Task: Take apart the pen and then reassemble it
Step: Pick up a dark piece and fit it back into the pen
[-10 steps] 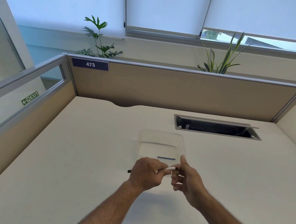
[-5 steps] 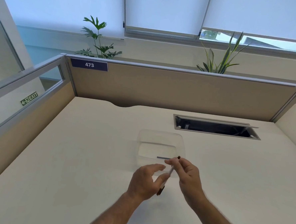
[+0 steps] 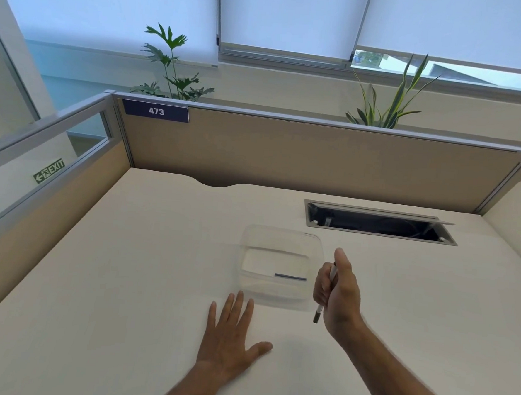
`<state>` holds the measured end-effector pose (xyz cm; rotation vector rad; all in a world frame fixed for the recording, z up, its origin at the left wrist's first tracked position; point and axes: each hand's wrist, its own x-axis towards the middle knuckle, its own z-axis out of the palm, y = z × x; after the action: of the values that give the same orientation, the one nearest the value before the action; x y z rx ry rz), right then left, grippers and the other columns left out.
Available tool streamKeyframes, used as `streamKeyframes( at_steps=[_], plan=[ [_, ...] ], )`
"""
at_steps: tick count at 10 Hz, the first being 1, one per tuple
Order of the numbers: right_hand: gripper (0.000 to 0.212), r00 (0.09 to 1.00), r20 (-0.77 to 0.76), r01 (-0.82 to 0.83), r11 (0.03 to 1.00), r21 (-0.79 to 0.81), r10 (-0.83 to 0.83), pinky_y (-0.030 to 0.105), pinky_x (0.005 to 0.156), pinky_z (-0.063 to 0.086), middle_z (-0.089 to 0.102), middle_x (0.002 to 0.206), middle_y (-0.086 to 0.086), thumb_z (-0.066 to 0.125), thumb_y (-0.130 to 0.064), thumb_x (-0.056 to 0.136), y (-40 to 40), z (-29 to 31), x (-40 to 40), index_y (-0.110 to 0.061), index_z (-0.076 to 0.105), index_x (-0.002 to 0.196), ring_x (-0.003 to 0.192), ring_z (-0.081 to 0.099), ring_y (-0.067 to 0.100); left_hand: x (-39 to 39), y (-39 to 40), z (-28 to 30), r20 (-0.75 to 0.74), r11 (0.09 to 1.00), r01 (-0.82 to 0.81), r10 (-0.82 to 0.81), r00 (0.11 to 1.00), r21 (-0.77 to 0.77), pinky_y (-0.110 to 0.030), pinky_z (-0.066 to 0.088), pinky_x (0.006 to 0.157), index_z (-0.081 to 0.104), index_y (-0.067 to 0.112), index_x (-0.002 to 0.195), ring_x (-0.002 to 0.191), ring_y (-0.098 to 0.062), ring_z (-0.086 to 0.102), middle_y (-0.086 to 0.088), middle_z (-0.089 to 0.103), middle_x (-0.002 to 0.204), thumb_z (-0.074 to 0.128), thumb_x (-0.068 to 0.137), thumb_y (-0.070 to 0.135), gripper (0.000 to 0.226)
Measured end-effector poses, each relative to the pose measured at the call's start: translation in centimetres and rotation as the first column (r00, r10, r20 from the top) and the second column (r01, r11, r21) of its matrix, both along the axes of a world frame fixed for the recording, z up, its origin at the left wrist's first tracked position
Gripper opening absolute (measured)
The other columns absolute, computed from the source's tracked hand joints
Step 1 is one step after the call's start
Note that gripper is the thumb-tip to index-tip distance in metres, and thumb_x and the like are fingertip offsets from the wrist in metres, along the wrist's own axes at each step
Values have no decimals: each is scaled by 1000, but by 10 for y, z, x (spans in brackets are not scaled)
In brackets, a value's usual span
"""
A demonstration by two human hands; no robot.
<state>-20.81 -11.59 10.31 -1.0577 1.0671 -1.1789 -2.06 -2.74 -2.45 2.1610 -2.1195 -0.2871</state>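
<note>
Pen body in right hand, refill in the tray

The right hand [image 3: 340,289] closes its grip around the near-upright pen [image 3: 327,288]; the blue refill [image 3: 290,277] lies crosswise in the clear tray [image 3: 281,233], just left. The left hand [image 3: 229,336] rests flat and empty on the bench [image 3: 127,265].

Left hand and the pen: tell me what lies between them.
Head view: only bare desk separates the flat left hand from the pen gripped in the right hand. The clear container sits just beyond that gap.
</note>
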Motion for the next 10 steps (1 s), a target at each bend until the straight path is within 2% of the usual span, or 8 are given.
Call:
streamKeyframes(
  at_steps=[1,2,3,5,9,10],
  plan=[
    [60,1000,11,9,1000,-6,-9,26,44,15,25,42,-1,40,-56,89,0,1,2,-15,29,48,42,15,15,-1,1,-1,15,1000,22,-22,1000,6,-54,12,107,54,15,137,137,-23,23,-12,48,147,29,79,85,95],
    [56,1000,29,13,1000,-26,-12,21,42,18,26,40,-4,39,-51,90,1,5,5,-17,29,46,39,16,13,-1,1,-2,14,1000,22,-22,1000,-13,-56,12,107,52,15,139,138,-20,22,-11,47,148,28,78,87,97],
    [55,1000,25,10,999,-44,-9,21,42,16,25,41,-3,37,-50,90,2,8,7,-17,27,47,40,15,14,-2,2,-1,8,1000,19,-19,1000,9,-56,13,107,52,16,139,138,-20,24,-11,47,148,29,78,87,97],
    [54,1000,9,10,996,-87,-10,24,43,14,24,41,-1,34,-46,90,3,12,10,-14,25,47,40,15,14,-2,1,-2,10,1000,7,-7,1000,-2,-56,10,108,50,16,140,138,-31,42,-12,46,148,28,78,87,97],
    [54,999,44,-6,996,-90,9,22,44,15,24,40,-3,35,-46,91,6,9,9,-16,26,47,39,15,13,-3,1,-2,34,1000,9,-9,999,-9,-57,14,106,53,16,138,135,-31,45,-12,49,146,29,78,87,96],
    [63,999,-2,-36,996,-80,36,24,42,17,28,43,-3,31,-50,102,4,6,9,-15,36,49,39,19,12,-3,1,-2,38,1000,8,-8,999,-16,-57,15,105,53,16,138,137,-30,43,-12,49,147,28,78,87,96]
  ],
)
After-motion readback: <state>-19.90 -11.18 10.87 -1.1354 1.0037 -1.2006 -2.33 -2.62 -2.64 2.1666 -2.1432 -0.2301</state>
